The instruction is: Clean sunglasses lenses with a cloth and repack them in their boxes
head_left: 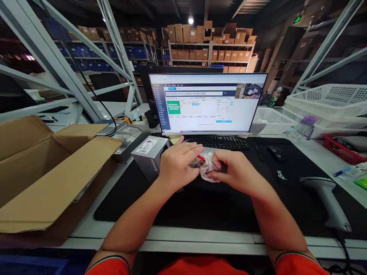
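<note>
With left hand (179,162) wrapped round the red-ended item (201,157) and right hand (236,168) pinching the white cloth (208,168) against it, above the black mat (200,210), best to grip firmly, press lightly.

Wrinkled cloth (208,170), matt cardboard box (57,181).
</note>
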Demonstrator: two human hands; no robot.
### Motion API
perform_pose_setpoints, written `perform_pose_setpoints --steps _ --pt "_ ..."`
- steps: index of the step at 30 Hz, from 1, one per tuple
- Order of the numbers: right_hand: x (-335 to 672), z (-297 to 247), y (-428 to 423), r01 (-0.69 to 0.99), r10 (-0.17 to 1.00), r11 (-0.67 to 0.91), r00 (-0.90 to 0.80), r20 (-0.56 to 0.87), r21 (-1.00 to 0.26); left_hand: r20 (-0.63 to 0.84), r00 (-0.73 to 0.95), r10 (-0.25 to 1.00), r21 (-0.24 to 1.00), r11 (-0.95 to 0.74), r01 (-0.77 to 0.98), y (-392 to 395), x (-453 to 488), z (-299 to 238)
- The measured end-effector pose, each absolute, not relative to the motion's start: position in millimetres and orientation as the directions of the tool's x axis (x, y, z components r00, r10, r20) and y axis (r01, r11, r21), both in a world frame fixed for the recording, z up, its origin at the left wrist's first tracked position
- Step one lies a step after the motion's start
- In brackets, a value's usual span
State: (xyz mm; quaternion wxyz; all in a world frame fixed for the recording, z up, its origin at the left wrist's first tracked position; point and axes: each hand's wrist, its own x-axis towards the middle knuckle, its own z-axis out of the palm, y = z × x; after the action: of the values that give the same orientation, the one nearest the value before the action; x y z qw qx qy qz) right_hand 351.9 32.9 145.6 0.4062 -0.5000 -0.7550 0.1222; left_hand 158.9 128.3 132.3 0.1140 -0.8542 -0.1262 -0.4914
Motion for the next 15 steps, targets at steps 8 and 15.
perform_pose_setpoints --steps 8,15 --pt "379.0 156.0 20.5 0.488 0.875 0.483 -0.274 0.398 -0.727 0.879 0.438 0.19 0.044 -0.945 0.323 117.2 159.0 132.6" --pt "330.0 143.4 23.5 0.713 0.827 0.456 -0.118 0.55 -0.532 0.849 0.52 0.095 -0.047 -0.966 0.253 116.5 164.9 127.5"
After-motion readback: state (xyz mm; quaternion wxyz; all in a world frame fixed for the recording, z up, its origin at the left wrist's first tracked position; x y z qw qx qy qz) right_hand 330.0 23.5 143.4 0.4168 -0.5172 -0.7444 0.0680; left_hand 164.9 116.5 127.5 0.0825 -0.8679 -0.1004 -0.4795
